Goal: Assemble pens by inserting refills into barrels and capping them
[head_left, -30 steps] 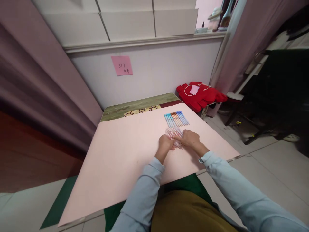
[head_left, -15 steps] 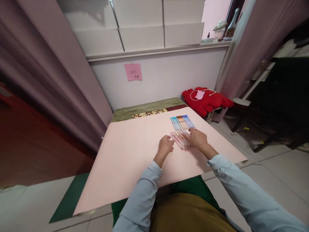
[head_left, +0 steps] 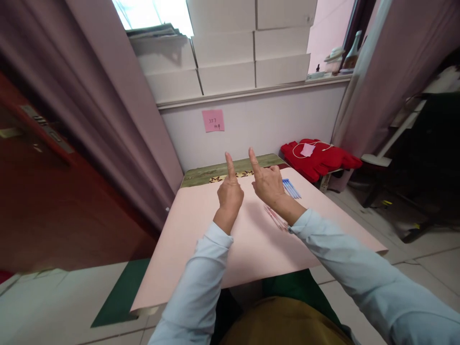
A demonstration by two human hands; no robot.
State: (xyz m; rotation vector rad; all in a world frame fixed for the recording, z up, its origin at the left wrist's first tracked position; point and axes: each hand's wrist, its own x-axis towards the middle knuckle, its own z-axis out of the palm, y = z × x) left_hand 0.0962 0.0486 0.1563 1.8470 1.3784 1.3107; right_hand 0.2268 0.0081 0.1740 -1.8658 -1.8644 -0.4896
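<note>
Both of my hands are raised above the pink sheet [head_left: 194,230] that covers the table. My left hand [head_left: 230,192] points its index finger up and away, its other fingers curled, with nothing seen in it. Just right of it, my right hand [head_left: 269,184] also stretches out its index finger, the rest bent, and holds nothing that I can see. Blue pens [head_left: 292,188] lie in a row behind my right wrist. Nearer to me, pinkish pens [head_left: 276,218] lie slanted under my right forearm, which hides part of them. The two hands are apart.
A pink note [head_left: 213,120] with handwriting is stuck on the wall behind the table. Red cloth [head_left: 319,160] with a white cord lies beyond the table's right corner. White boxes [head_left: 226,79] stand along the sill. A purple curtain [head_left: 122,110] hangs at left.
Both hands have left the pens, lifted up and away from me, and now extend their index fingers. The view has tilted up and shifted left.
</note>
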